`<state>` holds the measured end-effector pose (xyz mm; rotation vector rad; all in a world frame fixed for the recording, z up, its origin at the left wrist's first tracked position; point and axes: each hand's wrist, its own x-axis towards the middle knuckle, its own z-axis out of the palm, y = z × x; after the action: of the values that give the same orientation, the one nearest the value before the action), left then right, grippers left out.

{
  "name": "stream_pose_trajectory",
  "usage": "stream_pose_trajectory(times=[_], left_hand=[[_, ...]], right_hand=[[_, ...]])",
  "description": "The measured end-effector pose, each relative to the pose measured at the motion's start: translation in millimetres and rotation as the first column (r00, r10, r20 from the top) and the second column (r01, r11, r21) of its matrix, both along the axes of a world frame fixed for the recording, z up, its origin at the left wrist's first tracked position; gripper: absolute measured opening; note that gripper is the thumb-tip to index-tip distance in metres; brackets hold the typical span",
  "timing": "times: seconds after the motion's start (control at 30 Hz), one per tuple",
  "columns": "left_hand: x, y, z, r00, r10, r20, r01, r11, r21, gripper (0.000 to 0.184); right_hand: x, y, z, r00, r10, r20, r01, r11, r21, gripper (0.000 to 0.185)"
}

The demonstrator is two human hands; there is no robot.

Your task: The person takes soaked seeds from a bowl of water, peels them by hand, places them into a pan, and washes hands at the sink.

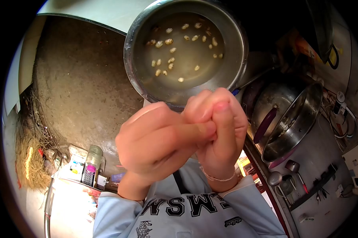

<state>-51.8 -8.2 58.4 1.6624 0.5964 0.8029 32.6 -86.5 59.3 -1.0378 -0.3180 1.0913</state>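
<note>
By the metal basin (234,51), left hand (159,137) and right hand (226,123) curl together, any contents hidden from me; pale pieces (169,41) look light, slippery, best pinched midway.

Centre: left hand (151,139) and right hand (224,127), fingers curled, touching. Upper centre: metal basin (236,51), small pale pieces (169,41) in murky water (187,53).

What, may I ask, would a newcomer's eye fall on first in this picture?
The eye would likely land first on the left hand and right hand, meeting at the picture's centre. Just beyond them is the large metal bowl, with small pale pieces scattered in its liquid.
</note>
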Motion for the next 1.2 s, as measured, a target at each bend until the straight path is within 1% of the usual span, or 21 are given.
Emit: stream_pose_trajectory(times=[0.07, 0.13, 0.2, 0.27, 0.33, 0.47, 0.53, 0.57, 0.63, 0.67, 0.73, 0.8, 0.87, 0.9, 0.93, 0.97, 1.0, 1.03, 1.07, 1.13, 1.2], left_hand=[[-0.1, -2.3, -2.0, 0.999, 0.041, 0.002, -0.041, 0.999, 0.008, 0.019], [-0.5, -3.7, -1.6, 0.996, 0.084, 0.005, -0.084, 0.996, 0.018, 0.019], [-1.6, -5.5, 0.6, 0.99, 0.142, -0.02, -0.143, 0.96, -0.24, 0.023], [-3.9, -4.6, 0.2, 0.994, 0.108, -0.016, -0.109, 0.967, -0.23, 0.025], [-3.1, -4.4, 3.7, 0.992, 0.093, -0.087, -0.109, 0.97, -0.216, 0.024], [-1.9, -6.7, 1.0, 0.998, 0.056, -0.028, -0.061, 0.978, -0.199, 0.024], [-3.1, -14.2, -2.6, 0.985, 0.161, 0.056, -0.123, 0.899, -0.421, 0.021], [-3.4, -15.8, -2.7, 0.976, 0.202, 0.08, -0.137, 0.86, -0.491, 0.02], [-3.6, -13.7, 1.6, 0.944, 0.283, 0.172, -0.035, 0.601, -0.798, 0.02], [-6.4, -11.3, -0.8, 0.943, 0.284, 0.171, -0.036, 0.601, -0.799, 0.02], [-14.8, -1.5, -10.7, 0.919, 0.298, 0.26, 0.108, 0.444, -0.89, 0.027], [-15.4, 2.0, -13.2, 0.903, 0.31, 0.297, 0.157, 0.405, -0.901, 0.03], [-13.6, 5.5, -10.8, 0.9, 0.357, 0.251, 0.16, 0.267, -0.95, 0.033], [-21.8, 9.0, -21.8, 0.818, 0.366, 0.443, 0.407, 0.175, -0.896, 0.036], [-20.4, 8.7, -19.9, 0.818, 0.368, 0.442, 0.405, 0.178, -0.897, 0.036], [-17.0, 7.9, -16.0, 0.794, 0.452, 0.407, 0.418, 0.08, -0.905, 0.037], [-16.5, 8.9, -13.9, 0.767, 0.529, 0.362, 0.435, -0.015, -0.9, 0.039], [-25.2, 12.7, -24.4, 0.657, 0.506, 0.559, 0.671, -0.055, -0.739, 0.041], [-24.0, 14.7, -21.2, 0.659, 0.505, 0.557, 0.667, -0.05, -0.743, 0.041], [-14.9, 16.9, -11.0, 0.688, 0.493, 0.532, 0.628, -0.039, -0.777, 0.044], [-13.5, 18.1, -9.5, 0.682, 0.497, 0.537, 0.637, -0.042, -0.77, 0.044]], right_hand=[[-2.4, 1.8, 1.5, 1.0, -0.007, -0.001, 0.007, 0.999, 0.042, 0.028], [-7.0, 7.4, 8.4, 0.992, -0.1, 0.073, 0.103, 0.994, -0.032, 0.031], [-5.8, 6.3, 10.9, 0.996, -0.081, 0.024, 0.082, 0.996, -0.029, 0.033], [-3.3, 4.5, 11.5, 0.998, -0.065, -0.023, 0.064, 0.998, -0.028, 0.035], [-1.3, 3.4, 11.3, 0.996, 0.051, 0.075, -0.046, 0.996, -0.074, 0.035], [-3.5, 6.6, 12.7, 0.998, -0.008, 0.058, 0.013, 0.995, -0.099, 0.03], [-2.6, 5.8, 8.3, 0.973, -0.059, -0.222, 0.051, 0.998, -0.04, 0.025], [-2.1, 8.5, 11.1, 0.963, -0.069, -0.259, 0.052, 0.996, -0.073, 0.02], [-1.1, 6.8, 4.1, 0.939, -0.032, -0.343, 0.028, 0.999, -0.016, 0.022], [-1.0, 6.2, 1.7, 0.906, 0.01, -0.424, 0.01, 0.999, 0.045, 0.024], [-4.7, 9.4, 2.1, 0.925, -0.03, -0.379, 0.035, 0.999, 0.006, 0.026], [-5.4, 10.7, 1.2, 0.941, -0.069, -0.33, 0.062, 0.998, -0.031, 0.029], [-2.1, 7.8, -1.6, 0.897, -0.006, -0.442, 0.032, 0.998, 0.051, 0.034], [-1.6, 8.0, -3.0, 0.897, -0.003, -0.442, 0.029, 0.998, 0.051, 0.034], [-1.2, 8.1, -4.6, 0.863, -0.041, -0.503, 0.073, 0.996, 0.044, 0.032], [-1.1, 8.6, -5.2, 0.823, -0.077, -0.564, 0.118, 0.992, 0.036, 0.03], [2.6, 10.5, -0.9, 0.803, -0.153, -0.576, 0.134, 0.988, -0.075, 0.021], [4.7, 12.1, 0.3, 0.802, -0.207, -0.56, 0.171, 0.978, -0.117, 0.018], [6.9, 13.1, 0.4, 0.8, -0.261, -0.541, 0.207, 0.965, -0.158, 0.014], [15.8, 6.2, -6.3, 0.884, -0.132, -0.448, 0.129, 0.991, -0.039, 0.011], [15.8, 7.9, -5.3, 0.917, -0.129, -0.377, 0.117, 0.992, -0.055, 0.017]])
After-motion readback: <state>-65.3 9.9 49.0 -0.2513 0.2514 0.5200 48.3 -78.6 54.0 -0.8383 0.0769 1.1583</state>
